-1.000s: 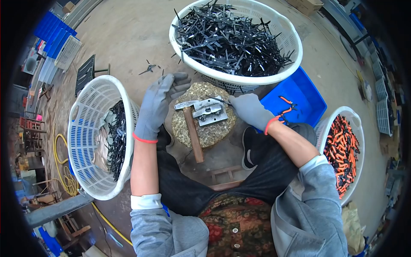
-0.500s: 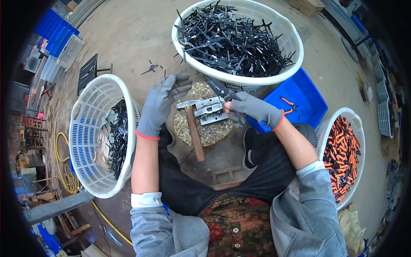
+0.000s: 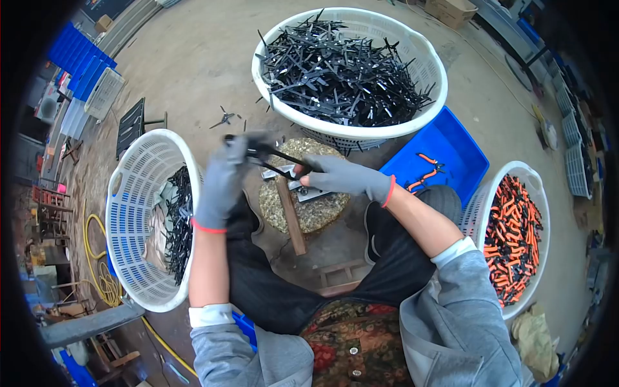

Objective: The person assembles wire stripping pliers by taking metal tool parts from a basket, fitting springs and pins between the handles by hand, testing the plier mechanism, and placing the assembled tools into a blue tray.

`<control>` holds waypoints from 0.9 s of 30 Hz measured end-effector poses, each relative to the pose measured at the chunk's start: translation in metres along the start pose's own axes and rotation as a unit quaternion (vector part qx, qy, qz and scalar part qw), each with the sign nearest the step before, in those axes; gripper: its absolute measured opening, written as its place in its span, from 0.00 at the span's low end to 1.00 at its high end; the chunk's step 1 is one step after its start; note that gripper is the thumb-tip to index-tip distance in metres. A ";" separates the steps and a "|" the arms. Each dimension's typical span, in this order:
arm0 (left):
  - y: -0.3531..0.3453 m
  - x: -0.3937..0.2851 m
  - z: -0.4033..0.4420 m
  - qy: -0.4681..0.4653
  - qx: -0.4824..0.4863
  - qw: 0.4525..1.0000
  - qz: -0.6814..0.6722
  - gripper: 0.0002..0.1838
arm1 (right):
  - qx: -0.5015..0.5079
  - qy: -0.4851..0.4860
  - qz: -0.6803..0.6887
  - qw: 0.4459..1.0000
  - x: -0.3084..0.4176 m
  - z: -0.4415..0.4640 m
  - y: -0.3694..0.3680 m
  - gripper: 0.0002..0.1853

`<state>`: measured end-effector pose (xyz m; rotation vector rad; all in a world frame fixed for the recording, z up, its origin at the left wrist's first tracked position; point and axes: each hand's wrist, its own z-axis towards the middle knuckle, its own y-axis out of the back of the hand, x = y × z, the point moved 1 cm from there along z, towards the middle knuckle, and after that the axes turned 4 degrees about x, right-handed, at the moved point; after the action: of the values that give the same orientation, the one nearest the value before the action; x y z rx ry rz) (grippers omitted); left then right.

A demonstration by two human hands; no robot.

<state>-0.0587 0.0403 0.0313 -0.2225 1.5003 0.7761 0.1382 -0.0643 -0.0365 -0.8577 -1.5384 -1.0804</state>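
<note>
A pair of black pliers (image 3: 284,157) is stretched between my two gloved hands, its thin bare handles pointing right. My left hand (image 3: 219,184), blurred by motion, is closed around the head end. My right hand (image 3: 342,177) pinches the handle ends. Beneath them a steel fixture (image 3: 313,193) sits on a round speckled block (image 3: 316,216), partly hidden by my right hand. A hammer (image 3: 291,222) lies on the block, its wooden handle toward me and its head partly covered.
A big white basket (image 3: 438,97) of black plier parts stands ahead. Another white basket (image 3: 132,258) with black pieces is at left. On the right are a blue tray (image 3: 467,148) with orange-handled pliers (image 3: 425,174) and a basket (image 3: 545,219) of orange-and-black handled tools.
My right hand has lifted the pliers off the fixture. My left hand, empty before, has moved left and closed on the head end. The view has shifted slightly.
</note>
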 end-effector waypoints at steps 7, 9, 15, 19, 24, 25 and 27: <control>0.168 0.159 -0.134 0.158 -0.328 0.871 0.330 0.14 | -0.053 -0.053 -0.077 0.994 0.004 -0.001 0.013 0.18; 0.161 0.192 -0.186 0.344 -0.237 0.780 0.466 0.15 | -0.027 -0.048 -0.133 0.990 0.007 -0.003 0.008 0.18; 0.185 0.294 -0.251 0.427 -0.094 0.825 0.358 0.21 | -0.024 -0.073 -0.210 0.975 0.011 -0.004 0.016 0.17; 0.163 0.176 -0.150 0.291 -0.159 0.884 0.328 0.22 | -0.198 -0.063 -0.245 0.947 -0.002 0.017 0.070 0.14; 0.060 0.023 -0.032 0.134 -0.103 0.968 0.188 0.21 | -0.247 -0.231 -0.327 0.883 -0.046 0.055 0.132 0.21; 0.039 -0.001 -0.020 0.133 -0.061 0.972 0.185 0.21 | -0.239 -0.251 -0.345 0.872 -0.059 0.062 0.133 0.21; -0.001 -0.013 -0.004 0.090 -0.048 0.993 0.052 0.20 | -0.203 -0.288 -0.368 0.860 -0.075 0.075 0.130 0.23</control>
<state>-0.0603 0.0333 0.0429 -0.2930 1.6560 0.9330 0.2491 0.0505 -0.0883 -0.9465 -2.2910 -1.8705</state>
